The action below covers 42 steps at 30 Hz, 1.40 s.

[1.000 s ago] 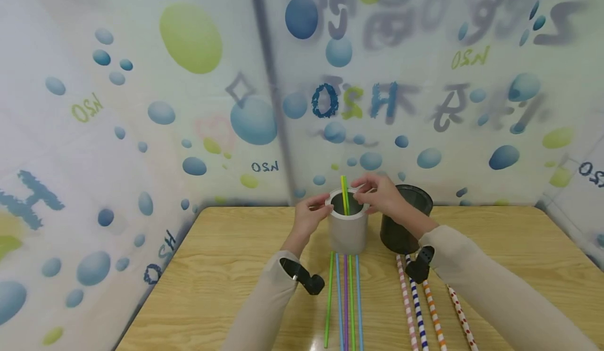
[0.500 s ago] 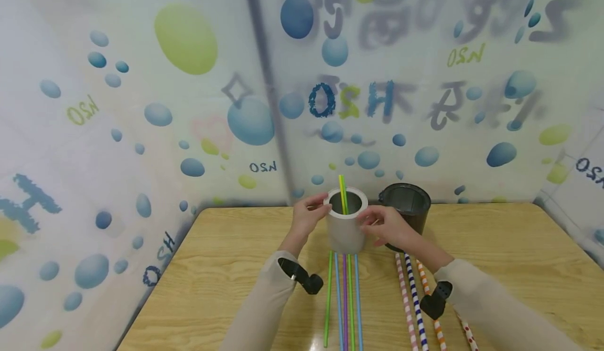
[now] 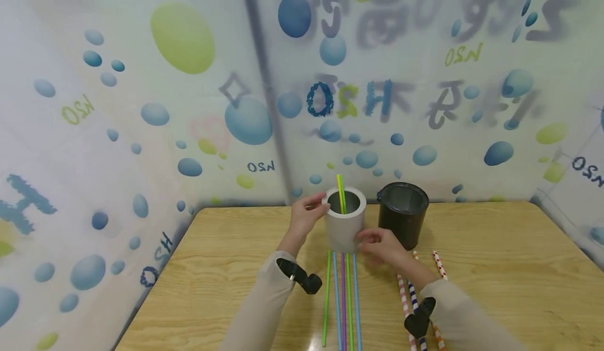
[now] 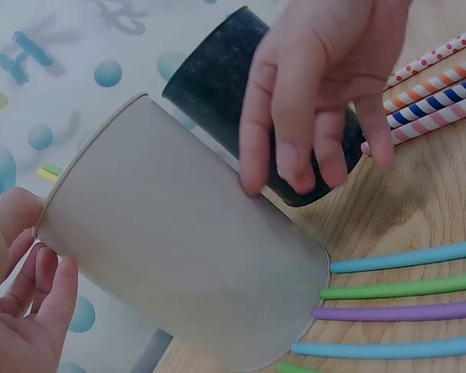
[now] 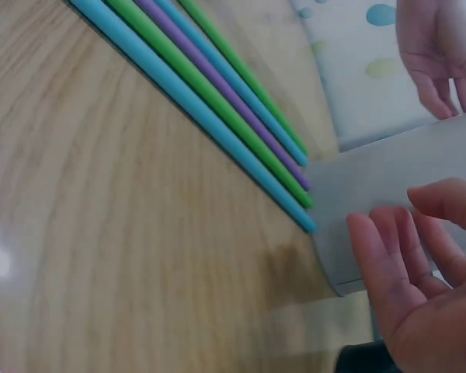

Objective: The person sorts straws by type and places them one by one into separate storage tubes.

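In the head view my left hand (image 3: 303, 220) holds the rim of a whitish cylindrical container (image 3: 345, 233) from its left side. Two straws (image 3: 341, 194), one yellow and one green, lean inside it and rise above the rim. My right hand (image 3: 384, 247) is by the container's lower right side, fingers loosely bent with nothing held. In the right wrist view its fingertips (image 5: 359, 225) are close to the container wall; contact is unclear. Several plain straws, including a purple straw (image 3: 344, 298) and a blue straw (image 3: 356, 298), lie in front of the container.
A black bucket (image 3: 401, 225) stands right of the whitish container. Patterned straws lie before it: a pink-striped straw (image 3: 407, 319), blue-striped, orange-striped and a red-dotted straw (image 3: 440, 264), partly behind my right forearm. A patterned curtain (image 3: 226, 68) borders the wooden table (image 3: 226, 267) at the back.
My right hand has come away from the straws at the container's mouth and moved down along its right side. The two straws stay inside. My left hand keeps its place at the rim.
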Tool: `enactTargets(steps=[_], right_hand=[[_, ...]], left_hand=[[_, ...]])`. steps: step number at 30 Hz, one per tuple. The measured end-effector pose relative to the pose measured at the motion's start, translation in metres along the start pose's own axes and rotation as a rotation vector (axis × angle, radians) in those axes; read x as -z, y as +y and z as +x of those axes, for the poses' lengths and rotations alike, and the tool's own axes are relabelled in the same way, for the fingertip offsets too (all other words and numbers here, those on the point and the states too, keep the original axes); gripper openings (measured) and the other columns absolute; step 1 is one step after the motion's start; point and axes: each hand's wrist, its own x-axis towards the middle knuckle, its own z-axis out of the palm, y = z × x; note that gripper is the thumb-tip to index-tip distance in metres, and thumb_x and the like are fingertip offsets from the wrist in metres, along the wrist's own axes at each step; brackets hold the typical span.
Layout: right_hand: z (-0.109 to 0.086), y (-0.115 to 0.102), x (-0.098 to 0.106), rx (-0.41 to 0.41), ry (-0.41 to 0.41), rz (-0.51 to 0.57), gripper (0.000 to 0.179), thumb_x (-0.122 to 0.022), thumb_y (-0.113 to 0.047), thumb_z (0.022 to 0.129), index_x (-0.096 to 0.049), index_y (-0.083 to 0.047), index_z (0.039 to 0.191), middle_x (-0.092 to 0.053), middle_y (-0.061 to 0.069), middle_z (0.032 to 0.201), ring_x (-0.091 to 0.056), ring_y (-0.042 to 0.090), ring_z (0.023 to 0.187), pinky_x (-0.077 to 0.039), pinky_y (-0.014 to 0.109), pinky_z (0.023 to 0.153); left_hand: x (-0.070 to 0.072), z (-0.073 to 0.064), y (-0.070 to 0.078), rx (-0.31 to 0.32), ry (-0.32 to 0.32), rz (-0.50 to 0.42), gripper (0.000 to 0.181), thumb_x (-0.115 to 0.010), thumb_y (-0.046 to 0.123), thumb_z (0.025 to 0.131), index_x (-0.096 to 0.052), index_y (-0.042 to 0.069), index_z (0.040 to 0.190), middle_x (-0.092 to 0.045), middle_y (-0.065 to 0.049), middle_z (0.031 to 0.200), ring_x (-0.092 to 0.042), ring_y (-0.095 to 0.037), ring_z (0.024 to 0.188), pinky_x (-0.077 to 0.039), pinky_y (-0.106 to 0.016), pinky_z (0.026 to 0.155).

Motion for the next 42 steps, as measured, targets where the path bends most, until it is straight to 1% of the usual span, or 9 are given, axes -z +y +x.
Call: enactTargets(steps=[5, 11, 15, 19, 24, 31, 36, 39, 42], right_hand=[[0.003, 0.016, -0.011, -0.069, 0.067, 0.037, 0.029, -0.062, -0.002, 0.081, -0.057, 0.007, 0.108, -0.054, 0.007, 0.081, -0.055, 0.019, 0.071, -0.054, 0.038, 0.056], [0.005, 0.027, -0.023, -0.139, 0.146, 0.021, 0.028, -0.063, -0.001, 0.077, -0.059, 0.005, 0.105, -0.055, 0.008, 0.081, -0.054, 0.018, 0.07, -0.053, 0.035, 0.05], [0.007, 0.032, -0.031, -0.141, 0.198, -0.012, 0.028, -0.062, 0.001, 0.075, -0.059, 0.006, 0.102, -0.056, 0.008, 0.08, -0.054, 0.017, 0.068, -0.052, 0.034, 0.048], [0.007, 0.034, -0.036, -0.132, 0.249, -0.045, 0.027, -0.064, 0.002, 0.072, -0.06, 0.005, 0.099, -0.058, 0.009, 0.081, -0.054, 0.017, 0.068, -0.052, 0.033, 0.048], [0.004, 0.036, -0.04, -0.096, 0.276, -0.066, 0.028, -0.066, 0.004, 0.07, -0.06, 0.007, 0.098, -0.059, 0.01, 0.082, -0.055, 0.017, 0.066, -0.052, 0.031, 0.049], [0.002, 0.036, -0.046, -0.058, 0.307, -0.08, 0.029, -0.067, 0.005, 0.066, -0.061, 0.008, 0.095, -0.059, 0.01, 0.081, -0.054, 0.014, 0.06, -0.051, 0.029, 0.049], [0.003, 0.035, -0.046, -0.073, 0.31, -0.128, 0.029, -0.068, 0.005, 0.066, -0.061, 0.008, 0.094, -0.059, 0.009, 0.079, -0.054, 0.013, 0.062, -0.052, 0.03, 0.049], [0.005, 0.034, -0.046, -0.091, 0.3, -0.146, 0.03, -0.069, 0.005, 0.066, -0.06, 0.008, 0.094, -0.06, 0.01, 0.08, -0.055, 0.014, 0.064, -0.052, 0.03, 0.049], [0.007, 0.034, -0.046, -0.111, 0.285, -0.153, 0.031, -0.069, 0.005, 0.066, -0.059, 0.008, 0.095, -0.059, 0.011, 0.082, -0.055, 0.015, 0.064, -0.052, 0.03, 0.05]], left_hand=[[-0.002, 0.0, -0.002, -0.003, 0.0, -0.012, 0.032, -0.069, 0.009, 0.08, -0.066, 0.006, 0.112, -0.06, -0.008, 0.105, -0.052, -0.017, 0.09, -0.05, -0.026, 0.076], [-0.003, 0.001, -0.002, -0.011, 0.008, -0.013, 0.032, -0.069, 0.009, 0.08, -0.065, 0.004, 0.112, -0.06, -0.009, 0.104, -0.052, -0.016, 0.088, -0.049, -0.024, 0.074], [-0.003, 0.0, 0.0, -0.016, 0.006, -0.019, 0.032, -0.069, 0.008, 0.08, -0.065, 0.003, 0.112, -0.06, -0.011, 0.105, -0.052, -0.016, 0.088, -0.049, -0.024, 0.074], [-0.003, 0.0, 0.0, -0.012, 0.006, -0.028, 0.032, -0.069, 0.008, 0.08, -0.066, 0.004, 0.111, -0.06, -0.009, 0.104, -0.052, -0.016, 0.088, -0.05, -0.025, 0.074], [-0.003, 0.002, 0.001, 0.006, 0.003, -0.027, 0.031, -0.069, 0.009, 0.081, -0.066, 0.007, 0.111, -0.059, -0.007, 0.105, -0.051, -0.017, 0.091, -0.05, -0.027, 0.077], [-0.001, 0.001, 0.0, 0.011, 0.007, -0.027, 0.031, -0.069, 0.009, 0.081, -0.066, 0.006, 0.112, -0.058, -0.008, 0.106, -0.052, -0.019, 0.091, -0.05, -0.027, 0.077], [0.0, 0.0, 0.001, 0.016, 0.002, -0.04, 0.032, -0.069, 0.009, 0.081, -0.065, 0.004, 0.113, -0.058, -0.009, 0.106, -0.05, -0.018, 0.091, -0.05, -0.027, 0.077], [0.001, -0.007, 0.011, 0.02, -0.013, -0.042, 0.033, -0.067, 0.007, 0.082, -0.062, 0.0, 0.115, -0.056, -0.014, 0.109, -0.05, -0.019, 0.092, -0.05, -0.027, 0.077], [0.002, -0.006, 0.012, 0.029, -0.03, -0.047, 0.035, -0.066, 0.006, 0.083, -0.061, -0.001, 0.116, -0.055, -0.016, 0.112, -0.049, -0.02, 0.092, -0.05, -0.028, 0.078]])
